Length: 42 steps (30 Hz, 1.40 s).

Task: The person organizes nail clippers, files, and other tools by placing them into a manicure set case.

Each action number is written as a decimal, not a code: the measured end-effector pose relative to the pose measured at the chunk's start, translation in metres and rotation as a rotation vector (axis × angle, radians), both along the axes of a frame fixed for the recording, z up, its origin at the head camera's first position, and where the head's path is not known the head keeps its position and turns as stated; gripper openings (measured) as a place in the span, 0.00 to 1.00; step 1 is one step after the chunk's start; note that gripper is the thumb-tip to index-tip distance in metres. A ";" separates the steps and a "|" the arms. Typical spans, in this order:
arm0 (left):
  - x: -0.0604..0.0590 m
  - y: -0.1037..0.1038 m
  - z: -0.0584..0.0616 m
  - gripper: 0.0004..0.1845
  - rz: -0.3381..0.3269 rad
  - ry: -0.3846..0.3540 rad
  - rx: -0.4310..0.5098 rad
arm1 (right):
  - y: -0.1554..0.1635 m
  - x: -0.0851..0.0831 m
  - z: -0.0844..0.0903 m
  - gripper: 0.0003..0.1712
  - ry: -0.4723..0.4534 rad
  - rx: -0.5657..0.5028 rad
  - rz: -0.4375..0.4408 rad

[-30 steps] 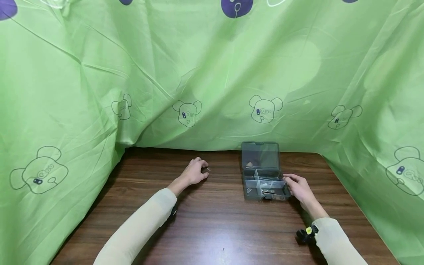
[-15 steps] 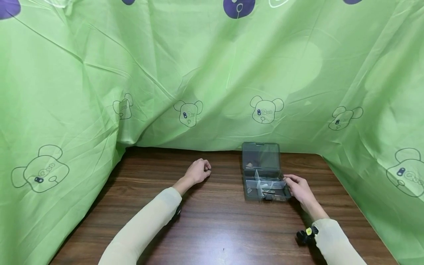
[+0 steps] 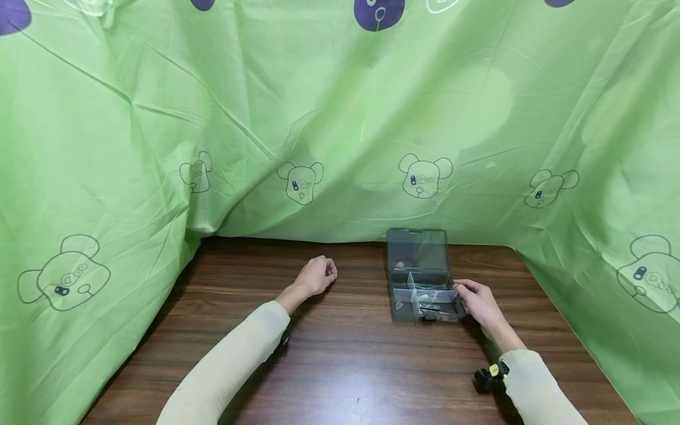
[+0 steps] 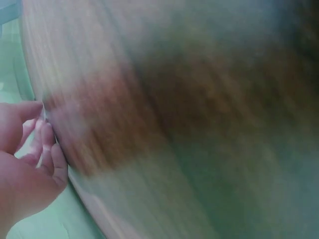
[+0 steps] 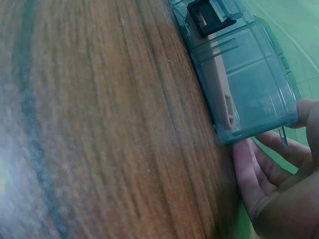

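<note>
On a dark wood-grain table (image 3: 340, 360) hemmed by green bear-print fabric (image 3: 340, 118), a person's right hand (image 3: 476, 299) rests against the right end of an open, smoky-clear compartment box (image 3: 422, 293), fingers lightly curled on its wall. The small parts inside are too tiny to identify. The left hand (image 3: 317, 275) sits well to the box's left, fingers curled; whether it pinches anything cannot be told, and its wrist view is blurred. No legible writing appears.
</note>
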<state>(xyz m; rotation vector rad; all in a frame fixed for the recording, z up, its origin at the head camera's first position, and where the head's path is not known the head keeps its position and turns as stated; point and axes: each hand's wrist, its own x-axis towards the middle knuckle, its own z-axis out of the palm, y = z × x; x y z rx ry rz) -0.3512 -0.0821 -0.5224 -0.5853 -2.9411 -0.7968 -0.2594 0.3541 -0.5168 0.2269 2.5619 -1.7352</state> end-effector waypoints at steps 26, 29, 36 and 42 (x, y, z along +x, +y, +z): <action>0.050 0.101 0.052 0.03 -0.418 0.093 0.114 | 0.000 0.000 0.003 0.29 0.014 0.012 0.004; 0.056 0.112 0.054 0.04 -0.442 0.079 0.105 | 0.000 0.000 0.003 0.28 0.010 0.014 0.000; 0.066 0.131 0.054 0.03 -0.489 0.079 0.109 | -0.001 0.001 0.002 0.28 0.016 0.026 0.002; 0.068 0.141 0.049 0.04 -0.486 0.109 0.100 | -0.002 0.001 0.002 0.28 0.017 -0.003 0.008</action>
